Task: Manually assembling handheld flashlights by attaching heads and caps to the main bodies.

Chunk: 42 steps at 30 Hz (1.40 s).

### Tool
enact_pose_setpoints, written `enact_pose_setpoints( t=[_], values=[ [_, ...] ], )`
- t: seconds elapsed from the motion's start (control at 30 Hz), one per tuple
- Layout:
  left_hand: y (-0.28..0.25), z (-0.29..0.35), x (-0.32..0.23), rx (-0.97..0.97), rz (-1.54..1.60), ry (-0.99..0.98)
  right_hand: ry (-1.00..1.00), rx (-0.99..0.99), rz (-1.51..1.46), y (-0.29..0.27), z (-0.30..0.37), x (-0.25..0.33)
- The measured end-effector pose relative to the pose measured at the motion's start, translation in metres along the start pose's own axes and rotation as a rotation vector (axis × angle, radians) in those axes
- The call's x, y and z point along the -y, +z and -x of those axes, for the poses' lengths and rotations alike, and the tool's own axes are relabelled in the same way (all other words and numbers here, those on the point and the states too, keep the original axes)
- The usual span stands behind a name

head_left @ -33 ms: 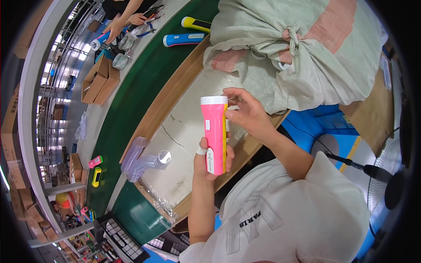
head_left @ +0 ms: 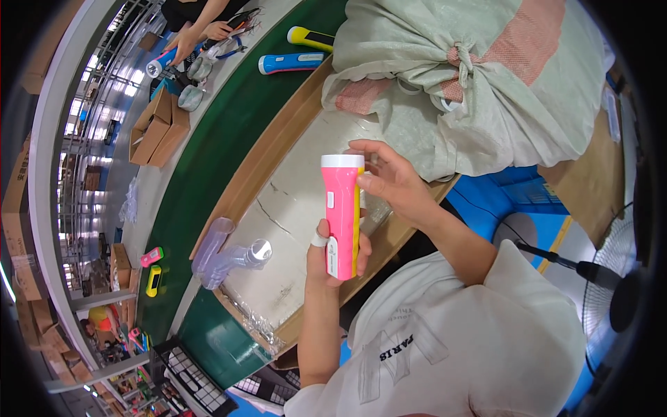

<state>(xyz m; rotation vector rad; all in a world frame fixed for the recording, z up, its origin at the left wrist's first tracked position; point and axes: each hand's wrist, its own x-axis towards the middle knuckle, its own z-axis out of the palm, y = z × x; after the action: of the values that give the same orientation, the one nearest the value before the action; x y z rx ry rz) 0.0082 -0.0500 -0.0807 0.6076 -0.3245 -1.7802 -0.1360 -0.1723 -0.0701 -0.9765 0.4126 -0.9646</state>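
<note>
A pink flashlight (head_left: 340,212) with a white head cap and a yellow strip down its side is held upright above the pale tray-like work surface (head_left: 292,208), in front of the person's chest. The left hand (head_left: 333,254) is wrapped around its lower end, fingers closed on the body and the thumb (which wears a white band) lying up the near face. The right hand (head_left: 392,182) meets the upper part from the right, its fingers loosely curled, with thumb and fingertips touching the side just under the cap. On the work surface to the left lies a heap of clear plastic parts (head_left: 226,256). A large tied woven sack (head_left: 472,76) rests at the far end of the surface. Beyond, on the green conveyor belt (head_left: 208,153), lie a blue flashlight (head_left: 290,63) and a yellow one (head_left: 310,37), well apart from the hands. At the belt's far end another person's hands (head_left: 201,38) handle another blue flashlight. A standing fan (head_left: 618,278) is at the right.
</note>
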Motion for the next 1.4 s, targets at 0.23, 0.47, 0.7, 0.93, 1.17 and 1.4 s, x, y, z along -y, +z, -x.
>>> enact_pose_setpoints(
  t=[0.23,0.47,0.7,0.93,1.17,1.4],
  values=[
    [0.014,-0.007,0.001,-0.137,-0.231,0.066,0.095,0.141,-0.11,-0.007,-0.006,0.007],
    [0.018,-0.012,0.009,-0.305,-0.943,0.078,0.087,0.07,-0.129,-0.009,-0.01,0.008],
    [0.03,-0.026,0.025,-0.542,-1.208,0.189,0.255,-0.064,0.113,-0.009,-0.031,0.002],
    [-0.027,-0.044,-0.085,-0.732,-1.413,0.486,-0.227,0.002,1.617,-0.054,-0.082,0.033],
    [-0.045,-0.011,-0.135,-0.783,-1.281,0.76,0.011,-0.093,1.918,-0.102,-0.102,0.015],
    [-0.089,0.099,-0.145,-1.128,-1.989,0.737,-0.005,-0.064,2.079,-0.119,-0.11,0.006]
  ],
)
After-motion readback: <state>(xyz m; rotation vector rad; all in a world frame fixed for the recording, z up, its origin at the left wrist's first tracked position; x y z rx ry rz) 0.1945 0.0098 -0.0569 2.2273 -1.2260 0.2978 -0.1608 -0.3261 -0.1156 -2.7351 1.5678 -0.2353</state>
